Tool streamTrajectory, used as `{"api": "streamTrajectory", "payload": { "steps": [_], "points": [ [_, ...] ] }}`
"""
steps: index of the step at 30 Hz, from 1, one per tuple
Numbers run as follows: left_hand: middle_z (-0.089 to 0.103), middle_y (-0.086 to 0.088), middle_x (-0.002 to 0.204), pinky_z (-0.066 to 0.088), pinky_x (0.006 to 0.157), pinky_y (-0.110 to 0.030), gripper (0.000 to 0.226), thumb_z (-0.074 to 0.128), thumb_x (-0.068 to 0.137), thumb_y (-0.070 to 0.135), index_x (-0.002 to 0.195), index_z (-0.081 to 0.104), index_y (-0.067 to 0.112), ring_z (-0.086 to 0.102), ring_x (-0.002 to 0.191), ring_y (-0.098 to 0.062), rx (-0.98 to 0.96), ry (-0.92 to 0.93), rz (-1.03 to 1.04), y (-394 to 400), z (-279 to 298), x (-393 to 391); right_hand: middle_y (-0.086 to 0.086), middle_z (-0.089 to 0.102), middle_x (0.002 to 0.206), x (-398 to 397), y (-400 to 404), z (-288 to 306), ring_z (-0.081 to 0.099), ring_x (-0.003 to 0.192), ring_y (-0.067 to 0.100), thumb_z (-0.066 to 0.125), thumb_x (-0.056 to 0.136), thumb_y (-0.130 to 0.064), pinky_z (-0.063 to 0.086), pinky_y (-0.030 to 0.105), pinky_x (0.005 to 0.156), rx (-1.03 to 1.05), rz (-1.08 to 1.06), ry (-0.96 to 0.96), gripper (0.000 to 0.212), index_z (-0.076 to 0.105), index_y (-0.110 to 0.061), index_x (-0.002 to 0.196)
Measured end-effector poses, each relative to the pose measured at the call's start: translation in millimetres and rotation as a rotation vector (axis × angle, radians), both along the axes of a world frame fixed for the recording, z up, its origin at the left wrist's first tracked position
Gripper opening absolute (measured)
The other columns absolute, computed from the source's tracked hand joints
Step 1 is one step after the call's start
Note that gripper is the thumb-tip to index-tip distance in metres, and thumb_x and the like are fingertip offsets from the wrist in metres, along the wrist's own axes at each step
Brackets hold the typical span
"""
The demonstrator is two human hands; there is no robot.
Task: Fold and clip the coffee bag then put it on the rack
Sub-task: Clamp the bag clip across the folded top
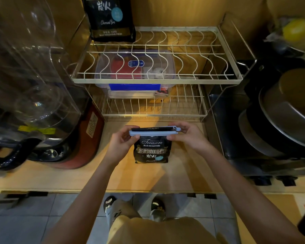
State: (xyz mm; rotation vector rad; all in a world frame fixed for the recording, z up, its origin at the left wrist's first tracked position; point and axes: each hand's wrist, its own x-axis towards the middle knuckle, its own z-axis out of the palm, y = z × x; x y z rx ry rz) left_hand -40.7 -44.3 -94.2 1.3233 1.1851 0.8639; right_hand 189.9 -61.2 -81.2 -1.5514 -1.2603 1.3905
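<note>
A small black coffee bag [152,150] stands upright on the wooden counter, in front of the wire rack [157,80]. A light blue clip [153,132] lies across the bag's folded top. My left hand [121,143] pinches the clip's left end. My right hand [187,134] holds its right end, with fingers at the latch. A second, larger black coffee bag [111,18] stands on the rack's top shelf at the back left.
A clear lidded box [136,71] with a blue latch sits on the rack's lower shelf. A large clear jug [28,71] and a red appliance [88,138] stand to the left. Stacked dark pans [278,124] crowd the right. The counter edge [113,189] runs just below my arms.
</note>
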Motion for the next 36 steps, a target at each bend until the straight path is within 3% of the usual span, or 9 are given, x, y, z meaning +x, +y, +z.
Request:
{"api": "streamTrajectory", "payload": {
  "steps": [5,9,11,15,18,24,28,33,36],
  "points": [
    [0.06,0.007,0.097,0.054,0.07,-0.013,0.024,0.057,0.083,0.005,0.093,0.056,0.027,0.06,0.093,-0.007,-0.016,0.096,-0.042,1,10,0,-0.011,0.065,0.093,-2,-2,-5,0.06,0.089,0.004,0.076,0.067,-0.007,0.051,0.021,0.078,0.003,-0.097,0.018,0.038,0.064,-0.011,0.102],
    [0.06,0.001,0.113,0.046,0.087,-0.031,0.034,0.062,0.081,0.013,0.113,0.054,0.021,0.055,0.107,-0.017,0.188,0.666,-0.242,20,27,8,-0.009,0.064,0.093,-1,0,-7,0.058,0.089,0.001,0.078,0.065,-0.006,0.051,0.017,0.072,0.018,-0.115,0.006,0.036,0.066,-0.009,0.099],
    [0.059,-0.002,0.121,0.046,0.09,-0.035,0.042,0.063,0.081,0.02,0.12,0.05,0.02,0.053,0.111,-0.019,0.297,0.786,-0.325,24,35,27,-0.008,0.064,0.094,0,0,-8,0.057,0.09,0.002,0.078,0.064,-0.006,0.05,0.017,0.072,0.026,-0.11,0.003,0.036,0.066,-0.008,0.098],
    [0.06,-0.007,0.113,0.048,0.085,-0.035,0.039,0.061,0.082,0.028,0.118,0.053,0.017,0.056,0.103,-0.023,0.548,0.908,-0.503,19,33,66,0.002,0.068,0.092,0,0,-13,0.061,0.084,0.007,0.079,0.062,0.0,0.053,0.012,0.067,0.065,-0.139,0.04,0.036,0.066,-0.002,0.095],
    [0.061,-0.009,0.102,0.043,0.073,-0.03,0.032,0.059,0.083,0.027,0.112,0.058,0.013,0.057,0.092,-0.023,0.537,0.901,-0.527,20,34,75,0.003,0.069,0.09,1,0,-13,0.064,0.078,0.0,0.078,0.062,0.0,0.051,0.014,0.068,0.089,-0.121,0.021,0.035,0.067,-0.002,0.095],
    [0.064,-0.011,0.1,0.049,0.082,-0.04,0.027,0.058,0.083,0.022,0.107,0.061,0.009,0.058,0.089,-0.023,0.511,0.92,-0.679,26,41,70,-0.003,0.067,0.092,8,-6,-7,0.063,0.076,-0.01,0.07,0.072,0.002,0.049,0.006,0.068,0.1,0.006,0.044,0.035,0.064,-0.003,0.107],
    [0.065,-0.01,0.097,0.05,0.078,-0.038,0.021,0.059,0.083,0.02,0.101,0.062,0.011,0.058,0.086,-0.023,0.521,0.975,-0.62,24,40,75,0.003,0.067,0.114,16,-6,-4,0.06,0.104,0.01,0.065,0.081,-0.016,0.046,0.029,0.092,0.166,0.134,-0.231,0.031,0.062,-0.014,0.112],
    [0.065,-0.009,0.095,0.048,0.075,-0.036,0.021,0.059,0.083,0.021,0.101,0.063,0.012,0.058,0.085,-0.024,0.557,0.989,-0.594,21,41,76,0.006,0.061,0.108,18,-5,4,0.055,0.098,0.02,0.047,0.091,-0.03,0.048,0.035,0.085,0.373,0.451,-0.883,0.027,0.055,-0.013,0.11],
    [0.066,-0.008,0.094,0.048,0.074,-0.036,0.02,0.057,0.084,0.021,0.101,0.063,0.013,0.058,0.084,-0.024,0.582,0.989,-0.585,17,39,76,0.011,0.059,0.105,20,-2,7,0.051,0.098,0.022,0.045,0.092,-0.029,0.044,0.035,0.082,0.482,0.534,-0.985,0.026,0.056,-0.008,0.104]
  ]
}}
